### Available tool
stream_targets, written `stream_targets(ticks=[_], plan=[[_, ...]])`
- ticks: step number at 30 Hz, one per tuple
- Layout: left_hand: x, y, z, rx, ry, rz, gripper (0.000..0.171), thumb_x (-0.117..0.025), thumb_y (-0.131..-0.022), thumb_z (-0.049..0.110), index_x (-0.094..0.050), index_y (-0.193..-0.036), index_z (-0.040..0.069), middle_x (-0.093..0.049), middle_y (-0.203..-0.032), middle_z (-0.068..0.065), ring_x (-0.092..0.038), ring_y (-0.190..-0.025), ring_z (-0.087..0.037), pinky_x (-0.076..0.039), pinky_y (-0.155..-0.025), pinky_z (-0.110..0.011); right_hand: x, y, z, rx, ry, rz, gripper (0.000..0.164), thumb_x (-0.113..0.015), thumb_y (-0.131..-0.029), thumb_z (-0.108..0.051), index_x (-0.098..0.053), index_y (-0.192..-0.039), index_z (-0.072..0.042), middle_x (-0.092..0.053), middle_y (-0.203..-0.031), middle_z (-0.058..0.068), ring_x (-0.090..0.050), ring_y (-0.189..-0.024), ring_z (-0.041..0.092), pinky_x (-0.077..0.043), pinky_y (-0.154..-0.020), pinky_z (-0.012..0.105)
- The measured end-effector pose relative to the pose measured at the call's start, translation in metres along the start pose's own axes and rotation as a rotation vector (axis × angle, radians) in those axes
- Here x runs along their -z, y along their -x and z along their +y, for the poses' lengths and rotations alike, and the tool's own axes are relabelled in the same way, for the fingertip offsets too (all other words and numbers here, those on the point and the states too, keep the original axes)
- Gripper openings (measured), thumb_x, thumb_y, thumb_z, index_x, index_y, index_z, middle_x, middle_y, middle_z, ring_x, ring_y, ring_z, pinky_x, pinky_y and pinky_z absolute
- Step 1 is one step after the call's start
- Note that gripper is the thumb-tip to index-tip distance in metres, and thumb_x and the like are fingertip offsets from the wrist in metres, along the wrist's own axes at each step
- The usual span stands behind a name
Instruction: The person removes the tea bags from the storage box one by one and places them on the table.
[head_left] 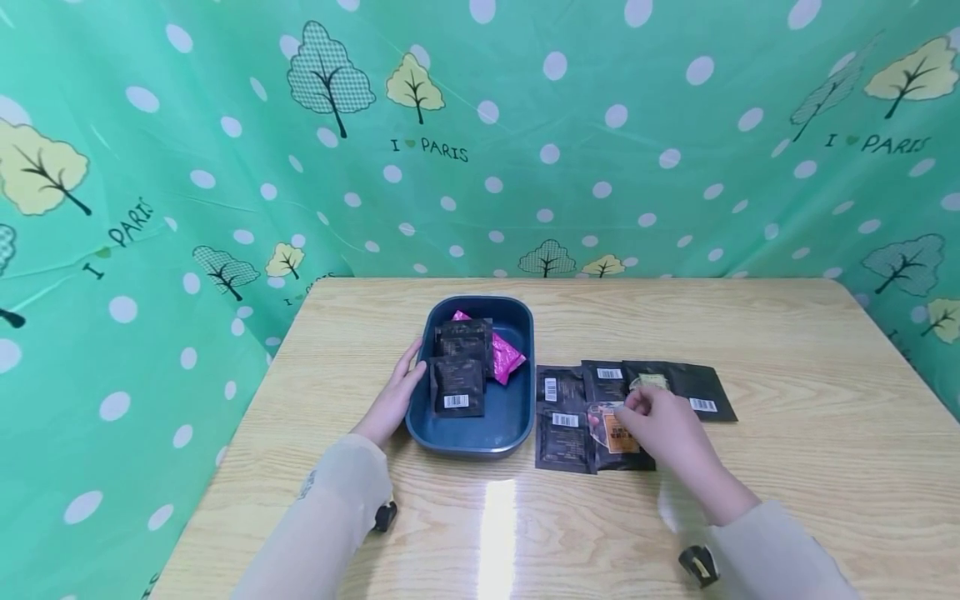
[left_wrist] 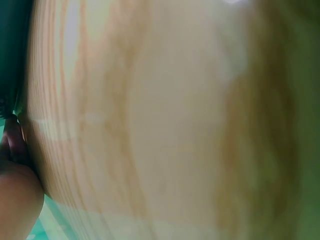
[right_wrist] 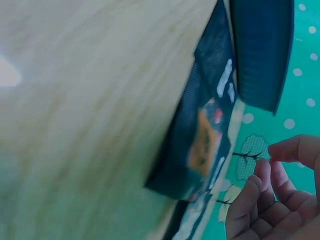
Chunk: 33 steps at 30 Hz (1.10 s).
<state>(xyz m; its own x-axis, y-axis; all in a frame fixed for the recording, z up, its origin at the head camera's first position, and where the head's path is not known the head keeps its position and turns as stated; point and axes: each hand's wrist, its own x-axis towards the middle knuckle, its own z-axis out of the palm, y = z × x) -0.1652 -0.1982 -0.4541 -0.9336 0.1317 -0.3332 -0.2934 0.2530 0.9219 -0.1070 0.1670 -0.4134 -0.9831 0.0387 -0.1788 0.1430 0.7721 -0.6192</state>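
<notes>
Tabletop (head_left: 810, 358) holds one bin (head_left: 502, 421) (left hand (head_left: 390, 400) touching) beside six black packets (head_left: 562, 450).

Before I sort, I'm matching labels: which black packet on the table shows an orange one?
The near-row packet farther from the tub, by the right hand; the others show barcodes or a pale label.

You see your right grip (right_wrist: 280, 205) at lower right, its fingers curled and the fingertips drawn close together, before a green dotted cloth (right_wrist: 310, 125). Blurred dark packets (right_wrist: 175, 170), one with an orange label (right_wrist: 204, 145), lie on your wood-grained tabletop (right_wrist: 90, 125), near a dark blue bin (right_wrist: 262, 55).
</notes>
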Motion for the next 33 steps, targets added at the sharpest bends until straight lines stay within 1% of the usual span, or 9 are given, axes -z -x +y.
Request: stream_targets(ticks=[3, 7, 11, 15, 17, 20, 26, 29, 33], plan=[[0.001, -0.003, -0.005, -0.010, -0.003, 0.005, 0.055, -0.032, -0.107, 0.046, -0.012, -0.158, 0.040, -0.002, -0.168, 0.000, -0.002, -0.155, -0.032, -0.004, -0.123, -0.056, 0.001, -0.003, -0.011, 0.017, -0.010, 0.004, 0.015, -0.059, -0.090, -0.020, -0.059, -0.091, -0.005, -0.056, -0.074, 0.005, -0.048, -0.061, 0.018, -0.039, -0.052, 0.029], [0.002, -0.004, -0.005, -0.020, 0.000, 0.014, 0.055, -0.033, -0.107, 0.045, -0.013, -0.158, 0.039, -0.004, -0.168, -0.001, -0.006, -0.154, -0.033, -0.008, -0.123, -0.055, -0.002, -0.008, -0.028, 0.044, -0.042, 0.014, 0.013, -0.059, -0.089, -0.018, -0.060, -0.093, -0.006, -0.058, -0.076, 0.006, -0.049, -0.064, 0.018, -0.040, -0.054, 0.028], [0.001, -0.004, -0.005, -0.019, -0.011, 0.010, 0.056, -0.033, -0.107, 0.045, -0.013, -0.158, 0.037, -0.006, -0.168, -0.003, -0.009, -0.154, -0.035, -0.009, -0.123, -0.056, -0.007, -0.011, -0.045, 0.060, -0.086, 0.012, 0.012, -0.059, -0.089, -0.017, -0.061, -0.093, -0.006, -0.061, -0.078, 0.007, -0.057, -0.064, 0.018, -0.044, -0.054, 0.029], [0.000, -0.004, -0.006, -0.023, -0.011, 0.008, 0.056, -0.033, -0.107, 0.045, -0.013, -0.159, 0.036, -0.007, -0.168, -0.004, -0.012, -0.153, -0.035, -0.010, -0.123, -0.055, -0.013, -0.013, -0.059, 0.099, -0.075, 0.020, 0.011, -0.061, -0.089, -0.018, -0.065, -0.093, -0.008, -0.063, -0.081, 0.006, -0.057, -0.068, 0.017, -0.045, -0.060, 0.028], [0.000, -0.004, -0.006, -0.028, -0.008, 0.005, 0.057, -0.033, -0.107, 0.044, -0.013, -0.159, 0.035, -0.008, -0.168, -0.005, -0.014, -0.153, -0.035, -0.011, -0.123, -0.055, -0.017, -0.015, -0.065, 0.123, -0.066, 0.025, 0.011, -0.062, -0.088, -0.019, -0.066, -0.092, -0.009, -0.064, -0.083, 0.005, -0.054, -0.071, 0.018, -0.044, -0.064, 0.028], [-0.001, -0.004, -0.006, -0.027, -0.002, 0.001, 0.057, -0.033, -0.107, 0.045, -0.012, -0.159, 0.036, -0.009, -0.168, -0.006, -0.015, -0.152, -0.035, -0.013, -0.123, -0.054, -0.022, -0.016, -0.073, 0.144, -0.081, 0.018, 0.011, -0.062, -0.089, -0.019, -0.067, -0.095, -0.011, -0.065, -0.085, 0.004, -0.055, -0.075, 0.018, -0.046, -0.066, 0.029], [0.000, -0.003, -0.006, -0.017, -0.017, 0.013, 0.055, -0.033, -0.107, 0.046, -0.014, -0.158, 0.039, -0.007, -0.168, -0.002, -0.011, -0.153, -0.035, -0.008, -0.123, -0.057, -0.036, -0.014, -0.091, 0.202, -0.169, -0.006, 0.013, -0.066, -0.090, -0.018, -0.070, -0.100, -0.011, -0.068, -0.088, 0.002, -0.058, -0.081, 0.017, -0.051, -0.073, 0.030], [0.000, -0.004, -0.006, -0.019, -0.015, 0.006, 0.055, -0.033, -0.107, 0.046, -0.014, -0.158, 0.039, -0.005, -0.168, -0.001, -0.009, -0.154, -0.034, -0.007, -0.123, -0.056, -0.043, -0.010, -0.098, 0.226, -0.216, -0.022, 0.013, -0.068, -0.090, -0.016, -0.071, -0.102, -0.012, -0.069, -0.090, 0.000, -0.060, -0.083, 0.015, -0.054, -0.075, 0.030], [0.001, -0.004, -0.007, -0.017, -0.010, 0.005, 0.056, -0.033, -0.107, 0.046, -0.013, -0.158, 0.040, -0.004, -0.168, -0.002, -0.009, -0.154, -0.035, -0.008, -0.123, -0.056, -0.055, -0.008, -0.106, 0.269, -0.227, -0.044, 0.016, -0.070, -0.089, -0.013, -0.072, -0.105, -0.012, -0.069, -0.092, -0.001, -0.062, -0.085, 0.012, -0.056, -0.078, 0.030]])
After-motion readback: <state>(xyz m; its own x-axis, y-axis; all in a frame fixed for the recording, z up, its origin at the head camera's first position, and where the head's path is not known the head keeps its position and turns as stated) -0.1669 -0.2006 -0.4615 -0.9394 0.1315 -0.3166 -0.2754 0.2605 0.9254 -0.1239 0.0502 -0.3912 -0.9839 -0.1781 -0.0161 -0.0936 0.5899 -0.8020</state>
